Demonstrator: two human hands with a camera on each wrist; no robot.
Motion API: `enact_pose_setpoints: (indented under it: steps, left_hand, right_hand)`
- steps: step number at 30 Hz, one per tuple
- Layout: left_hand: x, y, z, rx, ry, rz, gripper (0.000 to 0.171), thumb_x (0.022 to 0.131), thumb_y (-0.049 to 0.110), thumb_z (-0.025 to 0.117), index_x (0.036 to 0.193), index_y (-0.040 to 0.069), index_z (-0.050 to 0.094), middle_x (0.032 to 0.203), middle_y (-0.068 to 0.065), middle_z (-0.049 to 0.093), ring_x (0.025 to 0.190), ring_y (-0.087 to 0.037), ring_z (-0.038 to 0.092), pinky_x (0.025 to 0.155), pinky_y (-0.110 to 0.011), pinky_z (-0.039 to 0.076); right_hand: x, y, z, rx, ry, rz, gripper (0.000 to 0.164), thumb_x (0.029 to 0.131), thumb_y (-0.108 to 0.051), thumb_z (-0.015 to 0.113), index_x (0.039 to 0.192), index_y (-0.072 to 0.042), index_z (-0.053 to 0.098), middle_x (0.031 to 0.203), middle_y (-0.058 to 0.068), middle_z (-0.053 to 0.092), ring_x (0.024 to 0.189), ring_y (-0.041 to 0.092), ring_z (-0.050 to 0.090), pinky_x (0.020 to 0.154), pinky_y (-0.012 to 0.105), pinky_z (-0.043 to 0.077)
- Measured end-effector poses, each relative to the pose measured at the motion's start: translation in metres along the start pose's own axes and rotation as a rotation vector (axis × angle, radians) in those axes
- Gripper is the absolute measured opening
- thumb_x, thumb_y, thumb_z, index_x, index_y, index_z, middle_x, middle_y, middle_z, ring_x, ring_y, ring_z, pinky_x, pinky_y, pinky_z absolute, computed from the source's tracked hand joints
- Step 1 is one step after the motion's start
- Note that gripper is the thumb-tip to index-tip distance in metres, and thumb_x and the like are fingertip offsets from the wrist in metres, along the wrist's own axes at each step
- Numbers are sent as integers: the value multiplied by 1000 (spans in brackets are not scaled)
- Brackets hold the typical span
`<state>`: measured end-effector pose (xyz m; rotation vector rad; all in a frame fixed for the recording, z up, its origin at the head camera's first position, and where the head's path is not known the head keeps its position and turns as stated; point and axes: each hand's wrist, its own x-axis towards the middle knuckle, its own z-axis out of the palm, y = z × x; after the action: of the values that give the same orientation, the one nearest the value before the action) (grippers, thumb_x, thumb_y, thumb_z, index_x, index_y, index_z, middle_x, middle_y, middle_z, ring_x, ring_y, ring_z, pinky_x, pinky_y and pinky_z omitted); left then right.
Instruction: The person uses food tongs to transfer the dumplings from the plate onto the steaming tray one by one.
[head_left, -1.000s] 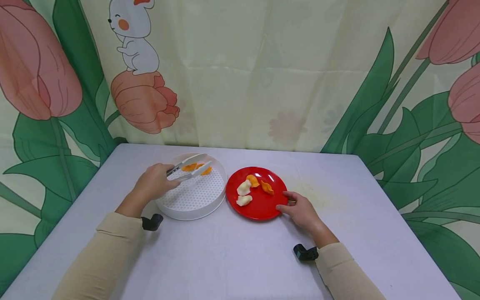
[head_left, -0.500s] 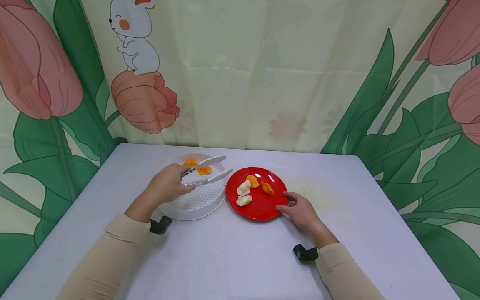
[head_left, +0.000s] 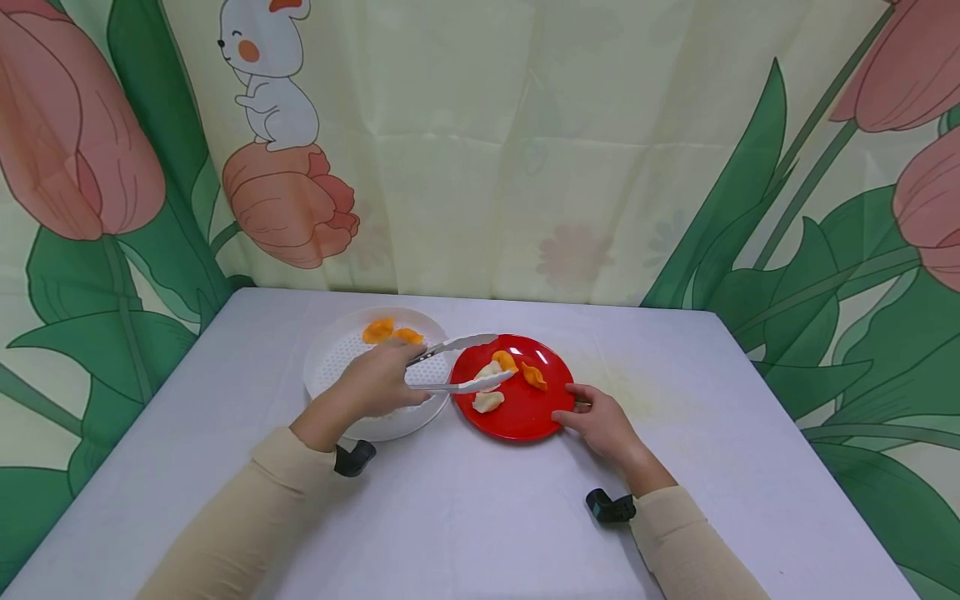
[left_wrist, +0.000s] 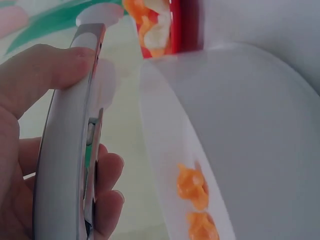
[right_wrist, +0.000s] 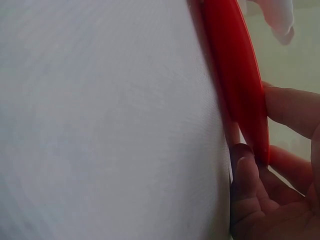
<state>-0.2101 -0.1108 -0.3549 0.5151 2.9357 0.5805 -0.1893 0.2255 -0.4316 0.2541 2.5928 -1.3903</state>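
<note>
My left hand grips a pair of metal tongs with pale tips. The tongs are spread and reach over the left part of a red plate, with nothing visibly pinched between them. Two white dumplings lie on that plate, one partly hidden by the tongs, beside two orange dumplings. My right hand holds the plate's right rim; in the right wrist view, fingers lie above and below the rim. Two more orange dumplings sit in the white perforated steamer tray.
The tray and plate stand side by side on a white-covered table, almost touching. Behind the table hangs a curtain printed with tulips and a rabbit.
My left hand has carried the tongs rightward from above the steamer tray to over the red plate. The two orange dumplings stay in the tray. My right hand has kept its hold on the plate.
</note>
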Motion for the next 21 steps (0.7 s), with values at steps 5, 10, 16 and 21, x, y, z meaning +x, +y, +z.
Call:
enact_pose_setpoints:
  steps: [5,10,16,21]
  left_hand:
    - [7,10,7,7,-34,15,68,79,28,85,139,8,59,130,-14,59,102,-25,57,75,-37,58]
    - [15,19,13,25,-57,31,69,78,30,85,138,8,60,125,-11,60,100,-22,57,75,-35,57]
    - [25,27,18,29,-75,27,71,77,31,87,139,9,60,124,-9,60,103,-21,57,74,-35,58]
    - [34,34,21,22,-90,-6,73,76,32,88,140,11,59,125,-10,60,105,-22,57,74,-36,59]
  right_hand:
    - [0,-1,0,-2,3,2,72,87,-23,78,148,-5,44,141,21,49,120,37,52,83,37,57]
    - [-1,-1,0,-5,5,4,72,88,-23,78,148,-5,44,140,21,50,120,36,53,83,37,57]
    - [-1,-1,0,-5,9,9,72,88,-23,78,149,-6,44,141,20,50,121,36,53,84,38,56]
    - [0,0,0,-6,12,10,73,87,-23,78,149,-6,44,140,20,50,120,36,53,85,38,56]
